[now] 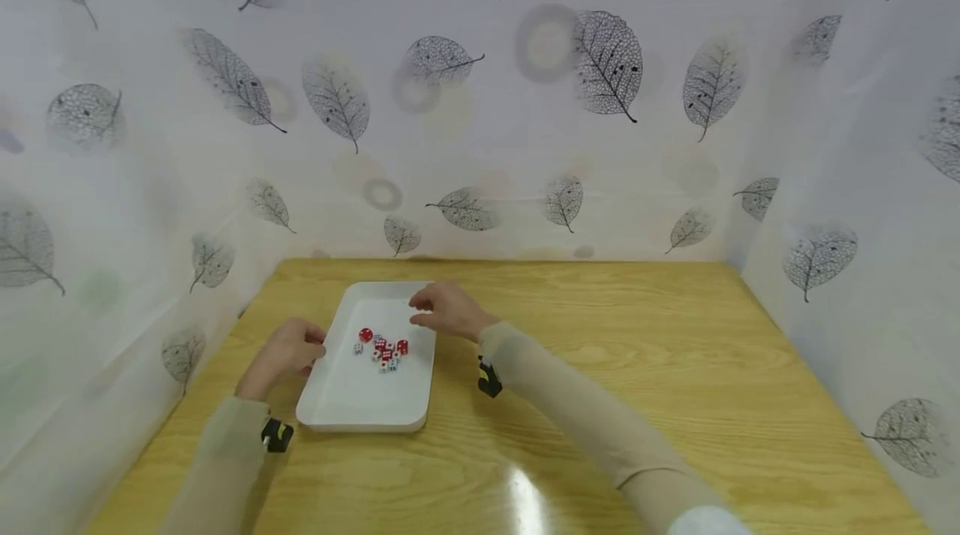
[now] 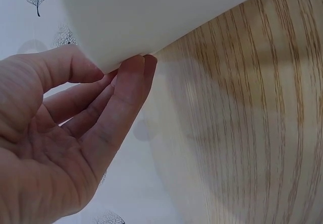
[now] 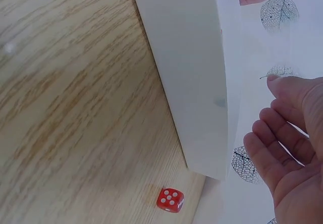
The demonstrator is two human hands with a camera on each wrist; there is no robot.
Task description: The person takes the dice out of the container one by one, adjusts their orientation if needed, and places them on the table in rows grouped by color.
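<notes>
A white rectangular tray lies on the table, with several small red and white dice clustered around its middle. At the left side of the tray, my left hand pinches the edge between thumb and fingertips, as the left wrist view shows too. Over the far right rim hovers my right hand, its fingers loosely bent and thumb apart, with nothing between them. One red die rests on the table outside the tray, near a corner in the right wrist view; in the head view it is not visible.
The wood-grain table extends to the right of the tray. White cloth walls with a leaf print enclose it at the back and both sides. Each wrist wears a black and yellow device.
</notes>
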